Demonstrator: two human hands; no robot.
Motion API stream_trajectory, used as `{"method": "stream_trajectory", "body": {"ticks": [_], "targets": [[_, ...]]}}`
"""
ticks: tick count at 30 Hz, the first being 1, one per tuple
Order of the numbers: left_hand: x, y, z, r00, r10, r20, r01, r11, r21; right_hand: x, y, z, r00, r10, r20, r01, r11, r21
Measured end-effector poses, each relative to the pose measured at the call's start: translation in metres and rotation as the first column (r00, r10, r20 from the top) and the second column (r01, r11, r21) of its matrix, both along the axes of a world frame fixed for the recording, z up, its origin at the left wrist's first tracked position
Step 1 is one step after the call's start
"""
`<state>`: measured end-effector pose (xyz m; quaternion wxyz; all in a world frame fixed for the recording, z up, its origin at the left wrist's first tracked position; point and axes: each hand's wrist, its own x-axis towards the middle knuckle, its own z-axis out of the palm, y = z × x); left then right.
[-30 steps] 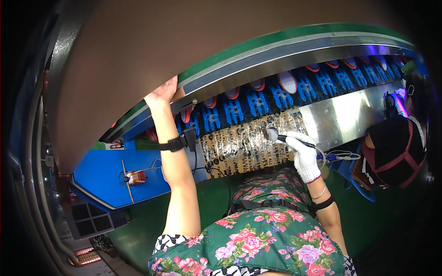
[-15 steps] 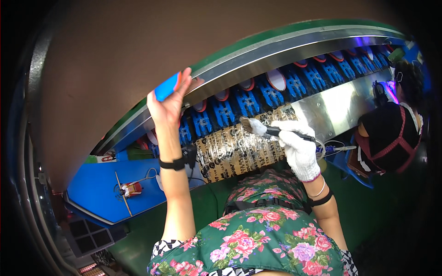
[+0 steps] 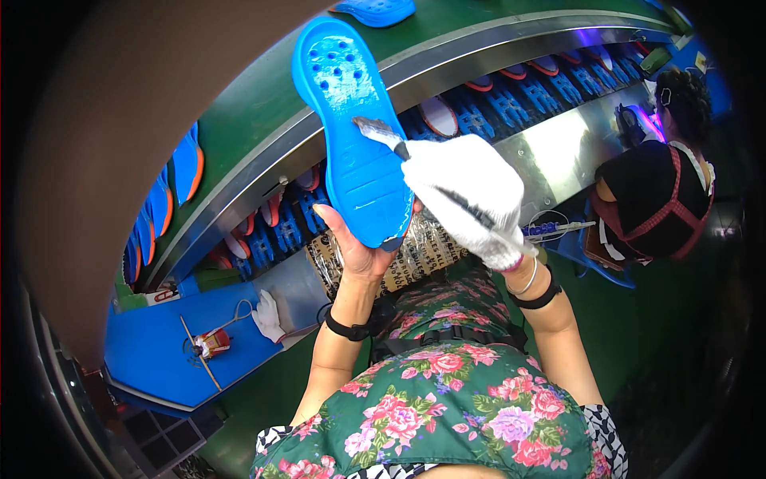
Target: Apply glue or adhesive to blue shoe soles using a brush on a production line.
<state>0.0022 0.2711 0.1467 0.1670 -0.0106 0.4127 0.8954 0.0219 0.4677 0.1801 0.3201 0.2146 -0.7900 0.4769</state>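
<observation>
My left hand (image 3: 357, 254) grips a blue shoe sole (image 3: 359, 180) by its heel end, thumb along one edge and fingers mostly hidden beneath. The sole stands tilted up, its inner face toward me, with small round holes near the toe and a wet shine across the forefoot. In a white knitted glove, my right hand (image 3: 471, 188) is closed around a brush (image 3: 391, 137) with a dark handle. The bristles touch the sole's surface near its middle.
More blue soles with orange edges (image 3: 188, 164) lie on the green belt (image 3: 255, 120). Beneath its metal rim runs a row of blue holders (image 3: 503, 104). Taped cardboard (image 3: 415, 259) lies below. At left, a blue table (image 3: 159, 335) bears a red pot (image 3: 214, 343) and a white glove (image 3: 268, 315). A co-worker (image 3: 662, 184) sits at right.
My left hand has drawn the sole back from the belt and turned its broad face toward me. The brush has moved up and left onto the sole.
</observation>
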Motion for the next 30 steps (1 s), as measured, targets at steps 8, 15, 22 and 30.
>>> {"method": "stream_trajectory", "body": {"ticks": [8, 15, 22, 30], "targets": [[-0.023, -0.013, 0.006, 0.985, -0.159, -0.061, 0.17, 0.909, 0.381, 0.03, -0.011, 0.003, 0.912, 0.384, 0.143, -0.228, 0.766, -0.601], [-0.086, -0.08, 0.054, 0.992, -0.112, -0.048, 0.118, 0.768, 0.629, 0.033, 0.0, -0.014, 0.804, 0.541, 0.245, 0.111, 0.269, -0.957], [-0.181, -0.173, 0.06, 0.958, 0.027, 0.285, -0.234, 0.648, 0.725, 0.037, -0.031, -0.062, 0.697, 0.572, 0.433, 0.223, 0.401, -0.889], [-0.19, -0.195, 0.058, 0.95, 0.127, 0.286, -0.298, 0.651, 0.698, 0.042, -0.039, -0.089, 0.711, 0.538, 0.453, 0.265, 0.391, -0.881]]}}
